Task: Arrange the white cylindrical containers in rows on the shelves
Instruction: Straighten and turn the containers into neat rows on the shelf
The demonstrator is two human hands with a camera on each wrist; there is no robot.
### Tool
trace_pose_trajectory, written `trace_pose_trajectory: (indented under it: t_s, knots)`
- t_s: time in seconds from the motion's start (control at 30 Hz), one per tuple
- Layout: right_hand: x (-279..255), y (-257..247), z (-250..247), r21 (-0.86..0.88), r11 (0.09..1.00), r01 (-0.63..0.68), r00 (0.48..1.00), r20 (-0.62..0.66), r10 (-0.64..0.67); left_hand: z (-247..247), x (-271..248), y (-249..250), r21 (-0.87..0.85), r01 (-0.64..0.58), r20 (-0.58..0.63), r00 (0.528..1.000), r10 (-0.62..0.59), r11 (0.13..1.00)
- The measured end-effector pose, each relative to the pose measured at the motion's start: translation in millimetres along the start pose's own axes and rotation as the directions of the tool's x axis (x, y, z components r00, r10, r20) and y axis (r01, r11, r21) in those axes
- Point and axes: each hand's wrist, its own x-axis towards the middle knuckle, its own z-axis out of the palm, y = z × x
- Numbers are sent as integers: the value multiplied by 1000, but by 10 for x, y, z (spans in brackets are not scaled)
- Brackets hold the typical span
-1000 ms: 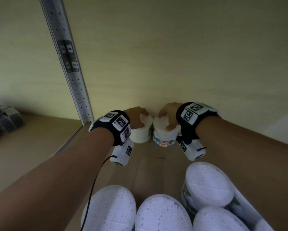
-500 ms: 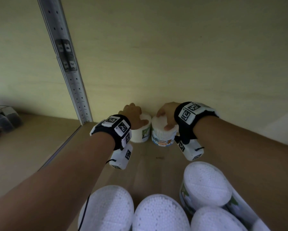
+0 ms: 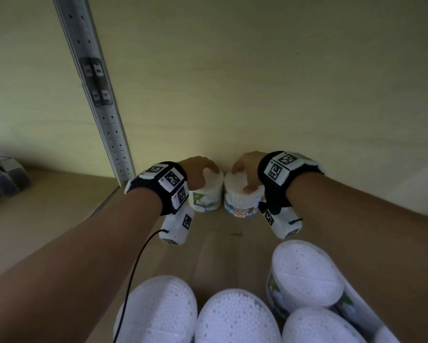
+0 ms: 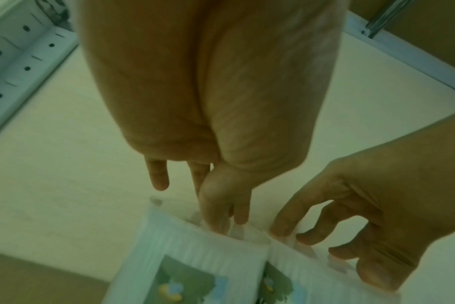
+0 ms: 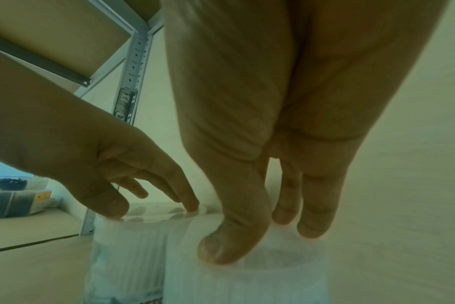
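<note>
Two white cylindrical containers of cotton buds stand side by side at the back of the wooden shelf (image 3: 217, 246), close to the wall. My left hand (image 3: 200, 170) grips the lid of the left container (image 3: 206, 198) from above, thumb at the front rim and fingers behind. Its green label faces front-left. My right hand (image 3: 245, 168) holds the top of the right container (image 3: 240, 204) the same way, thumb (image 5: 229, 242) on the near rim. In the wrist views both containers (image 4: 195, 261) (image 5: 247, 286) sit under the fingertips.
Several more white containers (image 3: 304, 273) crowd the near edge of the shelf, between my forearms and below them. A perforated metal upright (image 3: 96, 95) rises at the left. Dark boxes (image 3: 2, 179) sit on the neighbouring shelf beyond it.
The left container has turned under my left hand, so its green label now shows at the front. Both hands stay on the lids and the right container has hardly moved.
</note>
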Motion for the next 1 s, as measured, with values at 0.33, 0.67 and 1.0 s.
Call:
trace_pose_trajectory:
  t_s: [0.33,0.67,1.0]
  knots:
    - [-24,-13,-10,28,999,-21,1000,4,21,143,69,6,10,182,-183,967,-177,983]
    - [27,14,16,69,998,-12,999,-40,15,169,81,-1,44,137,-174,976,-128,990]
    - [3,64,86,70,997,22,991,-130,-13,54,-6,-21,-36,28,-133,991,-33,999]
